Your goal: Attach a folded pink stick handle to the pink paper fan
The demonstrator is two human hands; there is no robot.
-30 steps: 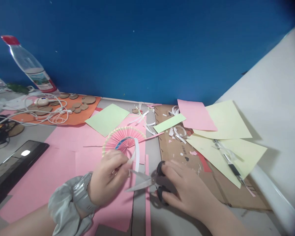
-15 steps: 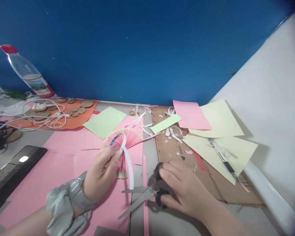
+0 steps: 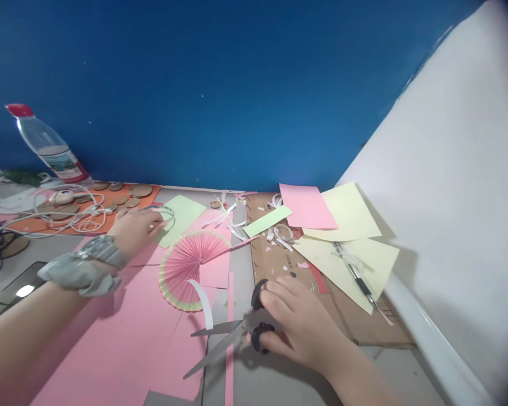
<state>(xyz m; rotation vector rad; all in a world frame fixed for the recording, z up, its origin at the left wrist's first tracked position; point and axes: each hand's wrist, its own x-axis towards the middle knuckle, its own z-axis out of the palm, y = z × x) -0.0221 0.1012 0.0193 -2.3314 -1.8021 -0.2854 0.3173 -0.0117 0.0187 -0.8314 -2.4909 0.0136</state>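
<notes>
Right hand [image 3: 296, 318] grips one pair of scissors [image 3: 244, 326] by the black handles, blades spread. One narrow pink strip [image 3: 230, 361] runs beneath them. One short white strip [image 3: 205, 304]: lower end at the upper blade, upper end curling over one pleated pink fan [image 3: 186, 265]. Left hand [image 3: 136, 231], fingers pinched on one thin loop [image 3: 174, 215] (small, material unclear), is over one green sheet [image 3: 186, 208]. Right side: one pen [image 3: 359, 281], two pale yellow sheets [image 3: 347, 214], one green strip [image 3: 268, 221], one small pink sheet [image 3: 309, 206]. Far left: one orange sheet [image 3: 150, 202] bearing cardboard discs [image 3: 140, 191] (cables [image 3: 82, 217] cover some, no firm count), one red-capped bottle [image 3: 53, 149]. Surface is a grey table [image 3: 364, 389], large pink paper [image 3: 110, 349] on the left, flat brown cardboard [image 3: 351, 316] with scraps on the right. Blue wall [image 3: 215, 113] behind, white panel [image 3: 440, 186] at right. White strip sits between the hands: just left of the right one, well apart from and nearer than the left; loop is at the left fingertips.
</notes>
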